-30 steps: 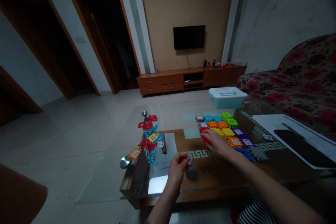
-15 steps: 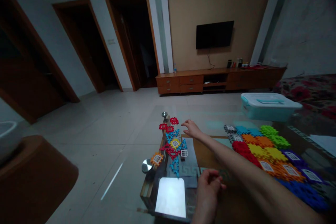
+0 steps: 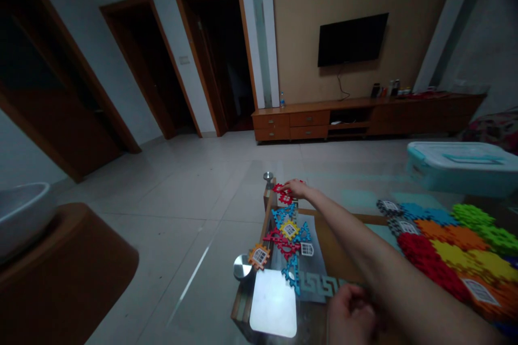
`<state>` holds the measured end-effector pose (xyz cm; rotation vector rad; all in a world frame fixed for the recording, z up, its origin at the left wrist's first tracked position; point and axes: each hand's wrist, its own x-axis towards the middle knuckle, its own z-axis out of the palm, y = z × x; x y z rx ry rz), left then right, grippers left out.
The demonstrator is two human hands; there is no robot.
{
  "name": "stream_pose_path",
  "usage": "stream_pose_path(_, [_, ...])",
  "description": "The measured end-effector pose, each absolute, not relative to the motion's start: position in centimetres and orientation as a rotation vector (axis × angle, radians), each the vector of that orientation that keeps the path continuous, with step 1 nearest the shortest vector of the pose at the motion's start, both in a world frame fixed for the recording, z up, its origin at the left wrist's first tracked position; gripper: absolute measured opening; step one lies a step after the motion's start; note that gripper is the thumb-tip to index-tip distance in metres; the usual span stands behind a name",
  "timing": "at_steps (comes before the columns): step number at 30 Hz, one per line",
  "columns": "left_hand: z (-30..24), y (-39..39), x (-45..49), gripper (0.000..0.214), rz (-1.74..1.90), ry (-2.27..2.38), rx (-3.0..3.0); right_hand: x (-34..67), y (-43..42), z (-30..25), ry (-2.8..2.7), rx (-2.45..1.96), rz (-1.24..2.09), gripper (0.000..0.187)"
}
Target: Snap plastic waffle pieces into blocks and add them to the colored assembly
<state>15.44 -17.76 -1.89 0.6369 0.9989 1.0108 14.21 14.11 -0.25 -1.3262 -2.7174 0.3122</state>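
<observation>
My right hand (image 3: 297, 188) reaches over the far left corner of the glass table, its fingers bent down onto a red toothed-edge building piece (image 3: 278, 187). Another red piece (image 3: 285, 198) lies under the fingers, and part of one shows behind the hand. Closer in are blue triangular pieces (image 3: 284, 215), a yellow window piece (image 3: 289, 230), dark red triangles (image 3: 287, 249) and a white window piece (image 3: 307, 249). An orange window piece (image 3: 259, 256) sits by the left edge. My left hand (image 3: 351, 314) is curled closed near the front edge; nothing shows in it.
Stacks of coloured pieces, such as red (image 3: 429, 264) and yellow (image 3: 465, 259), cover the table's right side. Behind them stands a teal lidded box (image 3: 461, 170). Round metal fittings (image 3: 243, 267) stick up along the left edge. A brown stand with a basin (image 3: 24, 210) is at left.
My right hand has come down onto the red pieces at the far corner. My left hand has curled tighter. The view has turned left, so the scene sits further right.
</observation>
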Motion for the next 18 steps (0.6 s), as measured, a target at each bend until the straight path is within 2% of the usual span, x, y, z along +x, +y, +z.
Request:
stream_pose_path(4, [-1.5,-18.0,15.2,0.026,1.006,1.019,0.643,19.2,12.2,0.0,-2.623,-1.639,0.276,0.04])
stream_pose_path(8, [-0.4,-18.4,15.6,0.019,1.012,1.068,0.736,24.1,7.0,0.2,-2.544,-1.759,0.233,0.041])
stream_pose_path(13, [1.1,-18.5,15.0,0.011,1.047,1.152,0.899,27.8,-3.0,-1.0,-2.565,-1.647,0.248,0.043])
stream_pose_path(18, [1.9,-18.6,13.1,0.023,1.097,1.383,1.37,27.9,-12.4,-2.2,-2.505,-1.48,0.309,0.045])
